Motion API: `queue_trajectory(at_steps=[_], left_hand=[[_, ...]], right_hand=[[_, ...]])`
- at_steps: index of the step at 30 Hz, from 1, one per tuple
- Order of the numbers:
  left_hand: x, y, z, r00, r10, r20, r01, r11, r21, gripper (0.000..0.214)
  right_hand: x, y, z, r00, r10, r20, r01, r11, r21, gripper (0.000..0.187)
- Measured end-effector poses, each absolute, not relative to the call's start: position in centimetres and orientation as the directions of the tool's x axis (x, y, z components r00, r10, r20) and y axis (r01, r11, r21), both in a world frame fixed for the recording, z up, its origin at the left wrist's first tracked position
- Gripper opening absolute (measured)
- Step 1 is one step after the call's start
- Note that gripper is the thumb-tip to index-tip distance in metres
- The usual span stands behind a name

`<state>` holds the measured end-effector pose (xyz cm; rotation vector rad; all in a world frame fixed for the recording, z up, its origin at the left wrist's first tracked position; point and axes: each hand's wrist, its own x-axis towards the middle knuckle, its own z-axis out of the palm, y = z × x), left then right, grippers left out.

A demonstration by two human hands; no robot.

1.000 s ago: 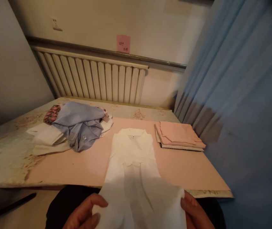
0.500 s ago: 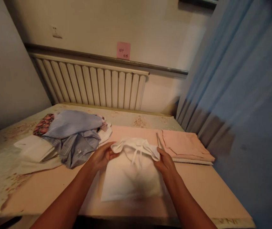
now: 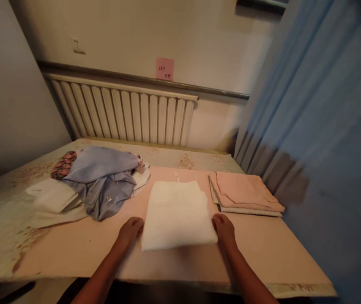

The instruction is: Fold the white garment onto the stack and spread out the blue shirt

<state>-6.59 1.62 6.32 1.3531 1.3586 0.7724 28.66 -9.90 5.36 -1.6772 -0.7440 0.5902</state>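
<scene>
1. Two hands flank the folded white garment [image 3: 178,213] at centre table: your left hand [image 3: 130,230] at its 8 o'clock corner, your right hand [image 3: 224,226] at 4 o'clock, fingers curled against the edges, squaring the fold.
2. The folded pink stack [image 3: 245,192] sits at 2 o'clock, the unfolded clothes heap [image 3: 99,179] at 10 o'clock, keeping the pink mat [image 3: 256,240] open.

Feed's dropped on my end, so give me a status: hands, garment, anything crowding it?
Left hand and right hand open, flanking the folded white garment. Garment flat on the pink board. Clothes heap left, folded pink stack right, both apart.
</scene>
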Motion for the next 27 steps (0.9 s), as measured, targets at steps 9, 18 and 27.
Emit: queue_trajectory(at_steps=[9,18,27], left_hand=[[-7.2,-1.2,5.9,0.347,0.891,-0.293,0.440,0.121,0.890,0.039],[-5.6,-1.3,6.9,0.265,0.961,-0.080,0.436,-0.046,0.899,0.015],[-6.0,-1.9,5.9,0.384,0.907,-0.174,0.500,-0.046,0.865,0.018]], right_hand=[[27.7,-12.5,6.4,0.550,0.835,-0.021,0.196,-0.154,-0.968,0.025],[27.8,-12.3,6.6,0.513,0.858,-0.023,0.162,-0.123,-0.979,0.052],[28.5,-12.6,4.4,0.453,0.890,-0.059,0.298,-0.214,-0.930,0.042]])
